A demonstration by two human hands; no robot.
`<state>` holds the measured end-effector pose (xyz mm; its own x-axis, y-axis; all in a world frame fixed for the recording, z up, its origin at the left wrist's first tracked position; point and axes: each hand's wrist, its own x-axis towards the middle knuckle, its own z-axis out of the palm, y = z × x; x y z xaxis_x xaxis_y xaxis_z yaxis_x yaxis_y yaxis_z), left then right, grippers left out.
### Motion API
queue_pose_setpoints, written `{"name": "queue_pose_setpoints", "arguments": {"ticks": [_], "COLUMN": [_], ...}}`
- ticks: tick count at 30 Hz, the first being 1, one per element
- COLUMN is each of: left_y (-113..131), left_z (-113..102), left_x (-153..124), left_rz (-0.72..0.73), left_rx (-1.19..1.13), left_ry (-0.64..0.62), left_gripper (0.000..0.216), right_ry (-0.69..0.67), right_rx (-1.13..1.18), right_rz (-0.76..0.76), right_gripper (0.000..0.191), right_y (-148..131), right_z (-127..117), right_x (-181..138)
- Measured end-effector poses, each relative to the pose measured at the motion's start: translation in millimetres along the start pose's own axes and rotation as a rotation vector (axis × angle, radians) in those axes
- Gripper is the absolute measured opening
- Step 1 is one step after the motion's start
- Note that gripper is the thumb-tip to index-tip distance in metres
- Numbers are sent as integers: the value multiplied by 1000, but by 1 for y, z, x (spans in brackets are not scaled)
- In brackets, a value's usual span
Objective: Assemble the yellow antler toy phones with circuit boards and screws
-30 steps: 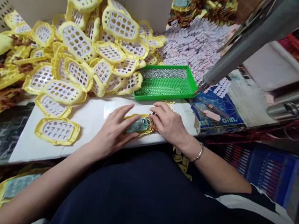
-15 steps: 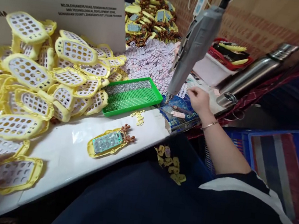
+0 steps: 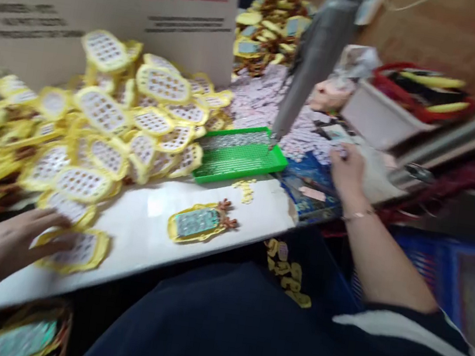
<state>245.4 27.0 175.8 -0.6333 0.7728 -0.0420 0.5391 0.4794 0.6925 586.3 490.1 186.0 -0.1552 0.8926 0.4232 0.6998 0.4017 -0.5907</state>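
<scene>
My left hand (image 3: 32,235) reaches in from the left, with fingers spread over the near end of a yellow plastic shell half (image 3: 83,250) that has a white perforated grid. The shell lies flat on the table, and the fingers touch or hover just over it. My right hand (image 3: 349,170) is closed, fingertips pinched together beside the pile of small whitish pieces (image 3: 310,132). What the pinch holds is blurred. Between the hands lies another yellow shell half with a green circuit board (image 3: 196,222) and brown antler-like prongs (image 3: 227,215).
A grey electric screwdriver (image 3: 319,54) hangs above the green tray (image 3: 239,163) of small screws. Perforated yellow shells (image 3: 105,112) are heaped at left. A steel flask (image 3: 473,137) and a red-rimmed basket (image 3: 388,114) stand at right. Small yellow bits (image 3: 244,189) lie near the tray.
The view has swung left, so things sit further right. More of my left hand shows over the perforated shell. My right hand stays closed near the whitish pieces.
</scene>
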Motion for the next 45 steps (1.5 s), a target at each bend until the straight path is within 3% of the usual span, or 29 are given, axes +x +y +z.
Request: {"name": "queue_pose_setpoints", "arguments": {"ticks": [3,5,8,10,12,13,16,19,22,25,36,40,42,45], "left_y": [26,37,47,53,60,64,78,95,110,119,125,131,136,143], "left_z": [-7,-14,-23,-24,-16,-7,31,74,104,118,126,130,133,136], "left_x": [-4,-3,-5,-9,-14,-16,-20,-20,-16,-9,-10,-7,-5,-2], "left_rz": [-153,-181,-185,-231,-337,-387,-414,-352,-295,-266,-361,-344,-328,-321], "left_rx": [202,254,168,-18,-337,-535,-1082,-1328,-1449,-1516,-1742,-1782,-1797,-1809], "left_ry": [-99,-121,-171,-161,-84,-31,70,7,-3,49,-40,-39,-35,10], "left_gripper": [20,18,16,22,7,9,32,31,37,50,58,56,55,52], "right_ry": [145,240,-24,-238,-370,-389,-300,-215,-182,-204,-264,-186,-233,-416], "right_rx": [208,504,712,708,644,617,567,530,502,495,576,666,723,757], "right_rz": [-56,-133,-174,-276,-521,-688,-1167,-1356,-1366,-1335,-1232,-1147,-1070,-900], "right_gripper": [28,40,38,22,5,5,12,12,12,15,22,42,42,27], "right_y": [-23,-40,-70,-91,-109,-117,-133,-138,-138,-135,-135,-148,-154,-162], "right_z": [-9,-13,-20,-23,-21,-18,-4,10,16,18,31,29,27,25], "right_x": [-24,-44,-82,-109,-133,-142,-162,-171,-173,-173,-174,-174,-175,-178]}}
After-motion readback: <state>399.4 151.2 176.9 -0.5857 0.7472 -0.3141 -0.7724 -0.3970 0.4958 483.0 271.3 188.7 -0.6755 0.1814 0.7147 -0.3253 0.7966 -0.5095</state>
